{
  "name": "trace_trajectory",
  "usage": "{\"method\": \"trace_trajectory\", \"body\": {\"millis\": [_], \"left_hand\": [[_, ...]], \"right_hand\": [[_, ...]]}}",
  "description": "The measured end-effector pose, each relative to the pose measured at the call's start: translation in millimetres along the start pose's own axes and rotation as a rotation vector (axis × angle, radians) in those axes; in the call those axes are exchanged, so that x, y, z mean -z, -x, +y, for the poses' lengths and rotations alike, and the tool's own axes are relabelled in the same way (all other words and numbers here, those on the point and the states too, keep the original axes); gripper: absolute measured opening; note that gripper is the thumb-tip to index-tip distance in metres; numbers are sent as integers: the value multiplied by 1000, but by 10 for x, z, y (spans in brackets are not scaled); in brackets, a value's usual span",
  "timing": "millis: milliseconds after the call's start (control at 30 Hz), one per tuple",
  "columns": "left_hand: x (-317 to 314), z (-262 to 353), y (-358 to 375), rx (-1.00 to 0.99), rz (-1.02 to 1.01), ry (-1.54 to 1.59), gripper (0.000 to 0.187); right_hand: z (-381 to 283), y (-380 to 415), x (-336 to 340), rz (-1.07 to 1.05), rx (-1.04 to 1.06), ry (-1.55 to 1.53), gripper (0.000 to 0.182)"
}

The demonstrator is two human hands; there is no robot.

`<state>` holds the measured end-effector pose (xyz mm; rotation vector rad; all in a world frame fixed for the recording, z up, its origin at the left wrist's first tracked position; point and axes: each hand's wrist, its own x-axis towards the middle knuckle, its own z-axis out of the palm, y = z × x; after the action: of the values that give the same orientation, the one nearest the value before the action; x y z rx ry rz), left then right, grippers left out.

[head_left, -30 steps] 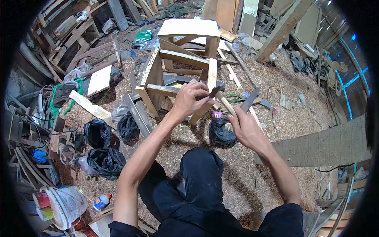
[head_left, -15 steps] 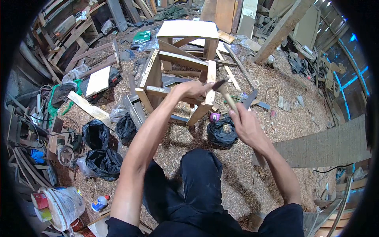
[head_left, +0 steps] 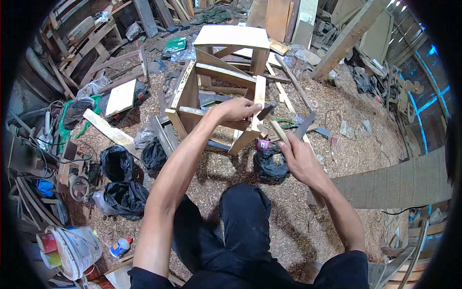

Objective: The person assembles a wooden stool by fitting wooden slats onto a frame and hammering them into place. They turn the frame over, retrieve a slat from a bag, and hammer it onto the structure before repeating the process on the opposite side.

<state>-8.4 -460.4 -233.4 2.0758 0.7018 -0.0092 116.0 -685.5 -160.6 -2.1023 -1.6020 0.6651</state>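
A bare wooden stool frame (head_left: 211, 72) lies on its side on the sawdust floor in front of me. My left hand (head_left: 236, 110) reaches over a rail, its fingers pinched together against the near leg (head_left: 258, 94). Whether something small sits between the fingertips is too small to tell. My right hand (head_left: 298, 156) grips the pale wooden handle of a hammer (head_left: 276, 127). The dark hammer head hangs just right of my left fingertips, beside the leg. My dark trousers and knee fill the bottom centre.
Black plastic bags (head_left: 269, 164) (head_left: 122, 192) lie on the sawdust near my knee and to the left. A white bucket (head_left: 77, 250) and a glue bottle (head_left: 120, 246) stand at lower left. Loose planks, offcuts and cables crowd the left and back. A broad board (head_left: 399, 180) lies at right.
My left hand left the hammer head and went forward to the stool's leg. The hammer swung up toward the leg and now sits slightly lower beside my fingertips.
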Motion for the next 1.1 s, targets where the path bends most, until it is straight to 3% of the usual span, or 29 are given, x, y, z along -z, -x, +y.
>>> {"method": "trace_trajectory", "body": {"millis": [33, 133, 233, 267, 367, 467, 533, 633, 700, 833, 867, 900, 967, 1000, 1100], "left_hand": [[-7, 0, 0, 45, -15, 25, 60], [23, 55, 20, 194, -81, -97, 63], [-20, -29, -49, 106, -87, -6, 66], [-14, -16, -42, 85, -75, -80, 68], [58, 33, 5, 120, -138, -111, 70], [-7, -96, -69, 12, -30, -153, 71], [-7, -62, -55, 47, -37, -148, 74], [5, -17, -5, 115, -73, -58, 79], [11, 0, -1, 153, -103, 28, 82], [46, 64, 27, 168, -92, -82, 76], [46, 108, 52, 182, -92, -80, 75], [41, 104, 42, 179, -94, -83, 75], [30, 52, 29, 156, -126, 11, 77], [35, 48, 40, 122, -108, 6, 79], [30, 30, -1, 107, -46, -141, 76]], "right_hand": [[-33, 0, 11, -2, -1, -2, 24], [-88, -1, 56, 66, -37, -35, 25], [-67, -7, 32, -77, -99, 21, 26], [139, -38, -67, -33, 52, 108, 27], [-101, 19, 71, -7, -60, 6, 26], [-136, 25, 85, 77, -8, -7, 24], [-155, 23, 59, 124, 37, -3, 23], [-135, 32, -1, -55, -102, -8, 21], [-72, 38, -24, 14, 9, 22, 20], [-151, 80, 7, 106, -2, -3, 24], [-251, 96, 42, 5, -154, -31, 24], [-153, 72, 7, 9, -156, -32, 24], [122, 4, -110, 62, 66, 135, 21], [-79, 42, 0, -1, -94, 59, 22], [-67, 76, -5, 145, 5, -67, 25]]}}
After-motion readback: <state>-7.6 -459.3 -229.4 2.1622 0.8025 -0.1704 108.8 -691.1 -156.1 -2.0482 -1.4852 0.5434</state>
